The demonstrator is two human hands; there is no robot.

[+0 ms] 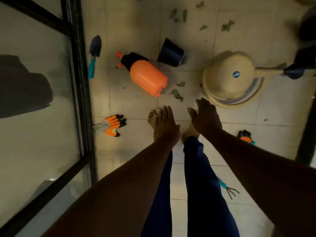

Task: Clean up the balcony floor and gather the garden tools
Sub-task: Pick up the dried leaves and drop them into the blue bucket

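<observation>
Balcony floor, head view, stock as found. Clock dirs taken from the hands at frame ctr.

1. L hand: fingers straight, together, holding nothing, hovering above the bare feet.
2. R hand: fingers loosely spread, empty, just beside L hand.
3. Leaf: 12 o'clock, near both hands; second small one just past it.
4. Sprayer: orange, black top, on its side, 11 o'clock.
5. Pot: black, tipped over, 12 o'clock, beyond sprayer.
6. Can: beige watering can, lying over w/ spout to 3 o'clock, sits at 1 o'clock.
7. Trowel: teal handle, 10 o'clock, by the door frame.
8. Gloves: orange pair, 9 o'clock, near frame.
9. 2nd glove: 3 o'clock, partly hidden behind R forearm.
10. Rake: small hand rake, teal handle, 5 o'clock, beside R leg.
11. More leaves: scattered far 12 to 1 o'clock.

Status (est.): barely begun. Nothing gathered, no tool picked up, leaves all on the tiles. Left: every tool, pot upright, leaves cleared. No bin or collecting spot visible.
</observation>
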